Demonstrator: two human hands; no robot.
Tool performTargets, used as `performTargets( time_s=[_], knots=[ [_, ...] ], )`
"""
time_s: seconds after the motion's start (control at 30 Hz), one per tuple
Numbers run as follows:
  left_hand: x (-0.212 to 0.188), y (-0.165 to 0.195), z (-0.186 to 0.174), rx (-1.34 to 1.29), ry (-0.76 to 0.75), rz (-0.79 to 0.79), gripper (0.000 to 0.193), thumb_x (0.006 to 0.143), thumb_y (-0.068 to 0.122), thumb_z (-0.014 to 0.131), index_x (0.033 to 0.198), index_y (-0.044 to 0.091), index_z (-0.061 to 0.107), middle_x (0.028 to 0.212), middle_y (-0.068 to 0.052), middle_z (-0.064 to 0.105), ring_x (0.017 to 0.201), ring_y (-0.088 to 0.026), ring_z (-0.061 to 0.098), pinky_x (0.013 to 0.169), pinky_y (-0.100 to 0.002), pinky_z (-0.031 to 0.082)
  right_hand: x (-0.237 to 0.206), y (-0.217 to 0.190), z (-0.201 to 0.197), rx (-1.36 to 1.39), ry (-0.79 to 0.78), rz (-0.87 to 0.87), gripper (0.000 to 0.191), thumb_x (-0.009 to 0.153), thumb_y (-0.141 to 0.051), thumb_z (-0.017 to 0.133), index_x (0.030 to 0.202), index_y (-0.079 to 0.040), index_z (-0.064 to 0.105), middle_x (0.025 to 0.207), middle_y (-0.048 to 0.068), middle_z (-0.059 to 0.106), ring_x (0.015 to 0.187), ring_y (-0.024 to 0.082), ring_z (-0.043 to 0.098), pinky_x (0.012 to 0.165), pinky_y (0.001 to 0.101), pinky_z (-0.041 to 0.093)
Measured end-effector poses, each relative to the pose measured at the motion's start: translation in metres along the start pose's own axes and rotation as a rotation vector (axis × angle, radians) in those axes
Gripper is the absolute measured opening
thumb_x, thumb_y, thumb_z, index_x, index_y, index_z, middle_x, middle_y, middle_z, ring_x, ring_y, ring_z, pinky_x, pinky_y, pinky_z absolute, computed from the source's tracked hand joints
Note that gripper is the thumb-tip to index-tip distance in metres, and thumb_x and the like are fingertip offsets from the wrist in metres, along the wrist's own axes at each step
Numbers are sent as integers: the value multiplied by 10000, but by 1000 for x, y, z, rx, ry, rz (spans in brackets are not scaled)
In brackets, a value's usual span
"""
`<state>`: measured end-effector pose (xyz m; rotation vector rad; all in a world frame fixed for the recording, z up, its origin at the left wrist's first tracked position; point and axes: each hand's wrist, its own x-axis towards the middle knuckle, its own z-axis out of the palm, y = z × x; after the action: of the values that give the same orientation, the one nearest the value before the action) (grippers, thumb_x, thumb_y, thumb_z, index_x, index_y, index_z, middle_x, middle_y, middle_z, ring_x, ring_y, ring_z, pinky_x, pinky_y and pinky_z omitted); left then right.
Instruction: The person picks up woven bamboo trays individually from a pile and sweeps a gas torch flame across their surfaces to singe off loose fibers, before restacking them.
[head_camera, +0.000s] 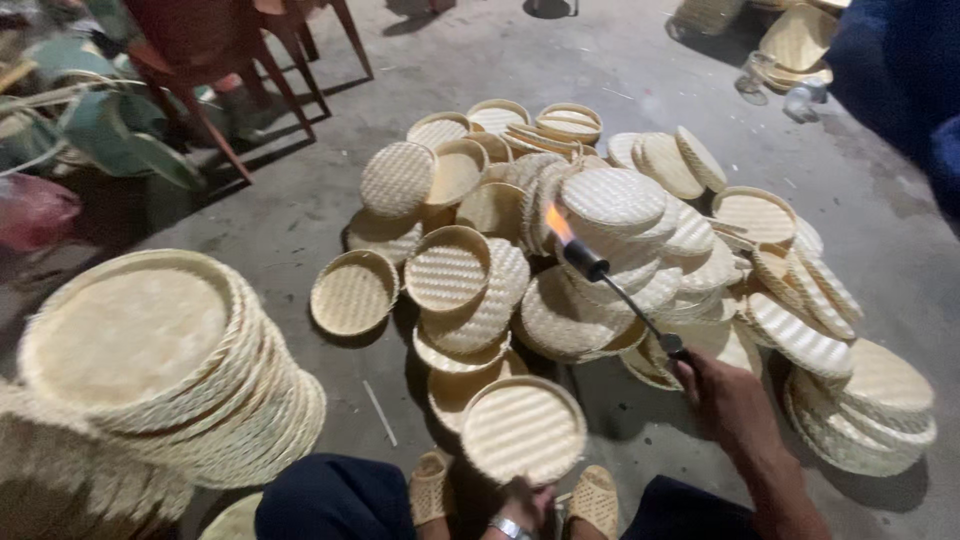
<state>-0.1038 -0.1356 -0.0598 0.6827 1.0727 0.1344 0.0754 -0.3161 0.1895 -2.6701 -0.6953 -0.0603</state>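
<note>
My right hand (728, 398) grips a gas torch (622, 297) whose long black nozzle points up and left, with an orange flame at its tip over the heap. My left hand (522, 497), low in the middle with a watch on the wrist, holds a round woven bamboo tray (522, 429) by its near edge, tilted toward me. The flame is well above and to the right of this tray. In front of me lies a heap of small round woven trays (590, 230), some face up, some upside down.
A tall stack of larger woven trays (165, 365) stands at my left. More trays (860, 400) are stacked at the right. Red chair legs (250, 70) stand at the back left. My sandalled feet (595, 497) rest on the concrete floor (300, 210).
</note>
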Motion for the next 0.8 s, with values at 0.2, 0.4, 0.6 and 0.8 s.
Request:
performTargets(
  time_s=[0.2, 0.4, 0.6, 0.8],
  knots=[
    [-18, 63, 18, 37, 8, 184, 468, 986, 174, 568, 1411, 38, 429, 1227, -166, 654, 1080, -281, 696, 922, -389, 627, -15, 17, -22, 11, 49, -13, 257, 1002, -274, 581, 1187, -157, 716, 855, 196, 749, 716, 336, 751, 651, 452, 585],
    [15, 167, 11, -155, -128, 605, 560, 968, 97, 603, 1430, 4, 300, 1309, -160, 568, 1165, -262, 635, 1017, -384, 571, -62, 9, -51, 359, -247, -76, 358, 902, -262, 579, 1243, -192, 658, 822, 106, 740, 673, 281, 737, 635, 396, 603],
    [11, 201, -2, -133, -211, 914, 440, 951, 123, 625, 1306, -85, 470, 1266, -201, 611, 1115, -271, 610, 966, -404, 537, -83, -20, -47, -85, -170, -181, 267, 975, -297, 616, 1142, -95, 668, 793, 179, 735, 743, 336, 733, 675, 462, 551],
    [-9, 223, -22, 196, -7, 885, 357, 996, 206, 657, 1194, -57, 520, 1181, -162, 625, 1084, -239, 608, 964, -381, 517, -84, -35, -51, -94, -232, -185, 307, 1002, -273, 521, 1270, -175, 634, 698, 134, 697, 585, 262, 691, 548, 395, 582]
  ],
)
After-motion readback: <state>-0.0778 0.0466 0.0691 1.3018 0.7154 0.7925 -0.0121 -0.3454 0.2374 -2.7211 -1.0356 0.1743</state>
